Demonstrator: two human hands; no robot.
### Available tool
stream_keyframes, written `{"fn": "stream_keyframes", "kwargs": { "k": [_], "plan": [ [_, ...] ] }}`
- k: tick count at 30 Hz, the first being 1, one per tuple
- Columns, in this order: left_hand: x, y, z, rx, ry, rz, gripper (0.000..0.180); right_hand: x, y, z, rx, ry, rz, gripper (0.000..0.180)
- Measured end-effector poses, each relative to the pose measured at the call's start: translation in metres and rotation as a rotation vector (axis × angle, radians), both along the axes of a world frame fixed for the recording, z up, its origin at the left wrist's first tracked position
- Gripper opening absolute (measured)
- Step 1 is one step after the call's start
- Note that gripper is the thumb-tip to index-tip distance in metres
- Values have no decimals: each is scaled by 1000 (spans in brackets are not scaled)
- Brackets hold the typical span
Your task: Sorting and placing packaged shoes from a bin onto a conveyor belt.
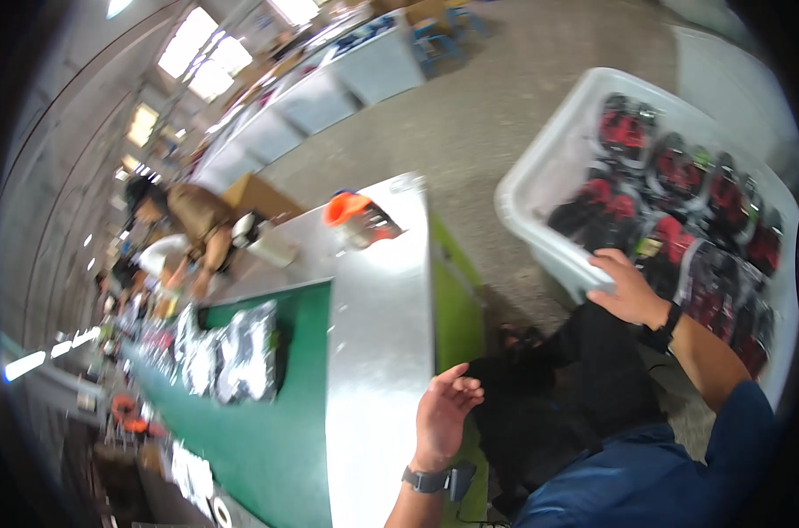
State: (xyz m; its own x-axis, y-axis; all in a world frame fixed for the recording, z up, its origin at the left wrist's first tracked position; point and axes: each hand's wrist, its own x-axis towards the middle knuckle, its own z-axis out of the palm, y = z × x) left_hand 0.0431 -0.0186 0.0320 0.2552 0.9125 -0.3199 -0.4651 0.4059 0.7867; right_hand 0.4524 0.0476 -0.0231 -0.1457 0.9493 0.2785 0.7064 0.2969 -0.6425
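My right hand (630,289) grips the near rim of a large white plastic bin (540,189) on the floor at my right. The bin is filled with several red and black items wrapped in clear plastic (681,189). My left hand (443,414) hovers with fingers apart and nothing in it, just beside the silver metal edge of the table (377,352). Both wrists carry dark bands. My dark trousers and blue top show below.
A green conveyor belt (267,440) carries several shiny wrapped packages (241,352). A bottle with an orange cap (355,218) lies on the metal table's far end. Other people work along the line at the left. Grey concrete floor stretches behind, with more white bins far off.
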Motion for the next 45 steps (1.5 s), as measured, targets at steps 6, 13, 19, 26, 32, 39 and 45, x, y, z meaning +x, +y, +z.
{"fn": "stream_keyframes", "kwargs": {
  "k": [6, 13, 19, 26, 32, 39, 45],
  "plan": [
    [-69, 13, 46, 59, 134, 141, 54, -28, 7, 4, -29, 5, -200, 66],
    [-177, 56, 65, 27, 548, 350, 48, -36, 14, 6, 14, -87, -169, 74],
    [-293, 139, 31, -78, 1060, 582, 53, -37, 1, 9, -83, -230, -296, 85],
    [-417, 193, -26, 223, 1682, 535, 64, -34, -21, 9, -91, -312, -368, 92],
    [-403, 181, -23, 119, 2179, 489, 74, -40, -13, 18, -126, -329, -319, 95],
    [-328, 118, -15, 236, 2293, 565, 64, -58, 18, 1, -74, -376, -268, 94],
    [-217, 78, -2, 296, 2105, 310, 88, -44, 7, -5, -30, -372, -306, 93]
  ]
}}
